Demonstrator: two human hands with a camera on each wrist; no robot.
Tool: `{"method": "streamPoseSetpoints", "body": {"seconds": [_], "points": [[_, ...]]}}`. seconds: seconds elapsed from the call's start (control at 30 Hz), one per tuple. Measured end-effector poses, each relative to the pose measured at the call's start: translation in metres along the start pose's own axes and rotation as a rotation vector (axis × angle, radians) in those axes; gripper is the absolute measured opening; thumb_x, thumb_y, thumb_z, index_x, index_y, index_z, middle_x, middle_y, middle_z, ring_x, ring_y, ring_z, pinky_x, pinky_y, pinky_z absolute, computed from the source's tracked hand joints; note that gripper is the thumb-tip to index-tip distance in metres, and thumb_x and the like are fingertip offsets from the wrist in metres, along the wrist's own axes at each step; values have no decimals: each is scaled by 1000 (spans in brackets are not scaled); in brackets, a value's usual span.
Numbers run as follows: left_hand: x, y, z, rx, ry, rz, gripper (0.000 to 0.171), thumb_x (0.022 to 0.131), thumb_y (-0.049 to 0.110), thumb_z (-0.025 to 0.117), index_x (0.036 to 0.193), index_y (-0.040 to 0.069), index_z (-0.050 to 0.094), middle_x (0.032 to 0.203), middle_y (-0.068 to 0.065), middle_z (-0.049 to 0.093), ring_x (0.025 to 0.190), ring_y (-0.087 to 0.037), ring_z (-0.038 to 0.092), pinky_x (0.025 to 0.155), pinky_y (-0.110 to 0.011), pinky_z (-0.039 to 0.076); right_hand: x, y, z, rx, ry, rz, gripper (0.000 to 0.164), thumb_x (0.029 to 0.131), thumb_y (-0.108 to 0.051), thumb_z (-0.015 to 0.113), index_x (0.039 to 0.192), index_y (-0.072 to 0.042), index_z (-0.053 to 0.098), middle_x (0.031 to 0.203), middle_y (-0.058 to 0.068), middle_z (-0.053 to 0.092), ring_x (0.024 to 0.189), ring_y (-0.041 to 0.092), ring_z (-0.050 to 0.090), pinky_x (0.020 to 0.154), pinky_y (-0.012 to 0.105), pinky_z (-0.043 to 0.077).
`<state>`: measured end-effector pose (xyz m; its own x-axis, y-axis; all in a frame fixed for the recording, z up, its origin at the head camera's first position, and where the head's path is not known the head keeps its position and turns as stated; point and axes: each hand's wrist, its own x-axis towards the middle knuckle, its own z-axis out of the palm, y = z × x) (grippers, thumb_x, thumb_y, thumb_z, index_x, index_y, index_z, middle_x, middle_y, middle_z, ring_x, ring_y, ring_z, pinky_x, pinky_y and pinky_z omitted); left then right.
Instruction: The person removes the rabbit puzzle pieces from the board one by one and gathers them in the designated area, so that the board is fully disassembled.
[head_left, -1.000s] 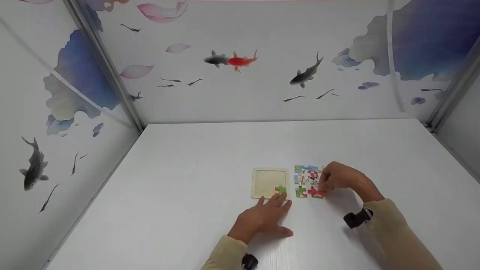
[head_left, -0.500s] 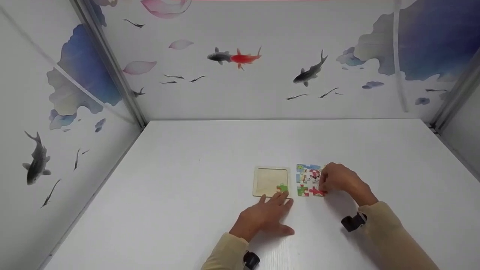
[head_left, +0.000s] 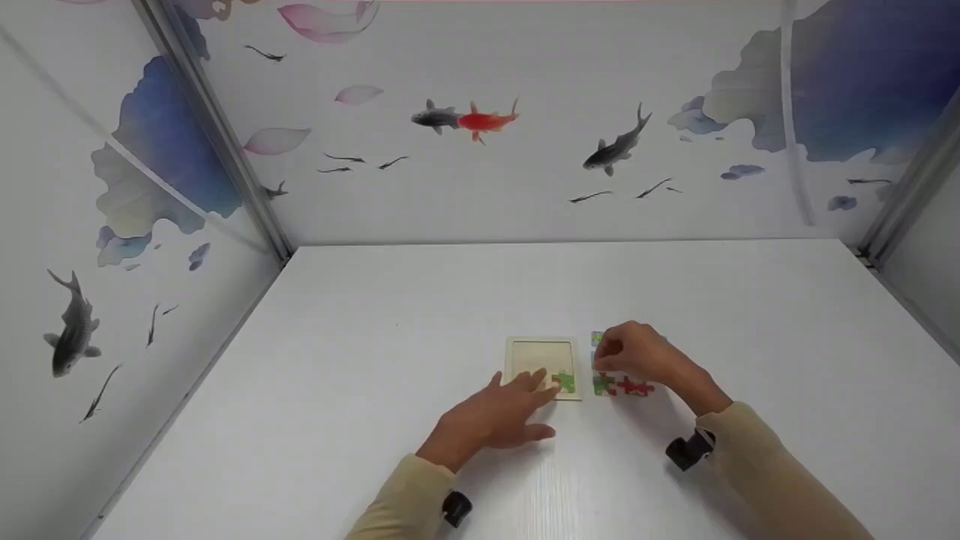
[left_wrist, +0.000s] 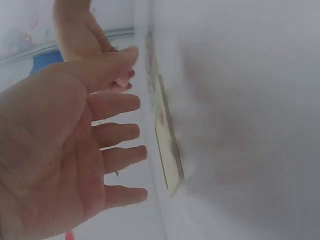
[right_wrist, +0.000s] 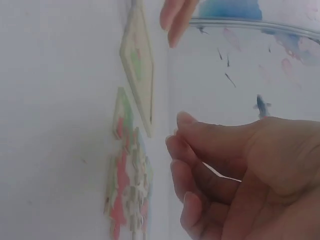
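Observation:
My left hand (head_left: 499, 409) is over the front left part of a square wooden puzzle frame (head_left: 578, 360), its fingers extended and spread. In the left wrist view the palm and fingers (left_wrist: 120, 135) show with nothing held. One green puzzle piece (head_left: 564, 382) lies in the frame's front right corner. To the right, my right hand (head_left: 637, 352) hangs over the loose puzzle pieces (head_left: 636, 387), covering most of them. The right wrist view shows its thumb and forefinger (right_wrist: 182, 122) close together, the other fingers loosely curled; no piece shows between them.
The frame and the pieces lie side by side on a white table (head_left: 375, 337). A back wall (head_left: 487, 202) with printed fish and a left wall (head_left: 150, 247) border the table. Black wrist straps (head_left: 690, 448) sit by the sleeves.
My left hand has moved left, uncovering more of the frame's front right corner. My right hand has shifted left over the pieces, and the red pieces at the front right now show more fully.

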<state>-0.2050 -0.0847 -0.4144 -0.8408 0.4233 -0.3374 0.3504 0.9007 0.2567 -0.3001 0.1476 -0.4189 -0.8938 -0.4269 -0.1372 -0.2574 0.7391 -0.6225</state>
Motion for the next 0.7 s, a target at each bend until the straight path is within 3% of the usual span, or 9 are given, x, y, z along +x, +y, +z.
{"method": "streamPoseSetpoints", "body": {"seconds": [0.17, 0.33, 0.53, 0.7], "points": [[-5, -32, 4, 84, 45, 36, 61, 100, 49, 56, 155, 28, 39, 167, -1, 26, 155, -19, 25, 127, -46, 20, 11, -14, 12, -26, -4, -67, 10, 92, -10, 71, 100, -4, 72, 92, 8, 68, 81, 17, 56, 73, 29, 51], [-8, -55, 9, 127, 60, 76, 68, 97, 57, 55, 156, 32, 35, 168, -1, 24, 156, -21, 23, 126, -46, 22, 18, -24, 27, -78, -25, -105, 14, 91, -12, 72, 103, -5, 73, 97, 7, 69, 86, 18, 58, 80, 36, 52], [-8, -67, 14, 86, 6, 63, 74, 93, 68, 51, 158, 39, 28, 170, 5, 15, 158, -21, 15, 127, -50, 16, 20, -29, 39, -125, -49, -62, 14, 89, -11, 76, 102, -9, 73, 99, 5, 67, 90, 19, 57, 87, 40, 54], [-7, -69, 15, 130, -12, 54, 77, 92, 74, 46, 158, 41, 24, 170, 8, 12, 158, -20, 14, 126, -53, 18, 21, -30, 40, -110, -66, -57, 11, 89, -9, 74, 100, -8, 72, 97, 5, 65, 89, 19, 55, 87, 40, 52]]}}
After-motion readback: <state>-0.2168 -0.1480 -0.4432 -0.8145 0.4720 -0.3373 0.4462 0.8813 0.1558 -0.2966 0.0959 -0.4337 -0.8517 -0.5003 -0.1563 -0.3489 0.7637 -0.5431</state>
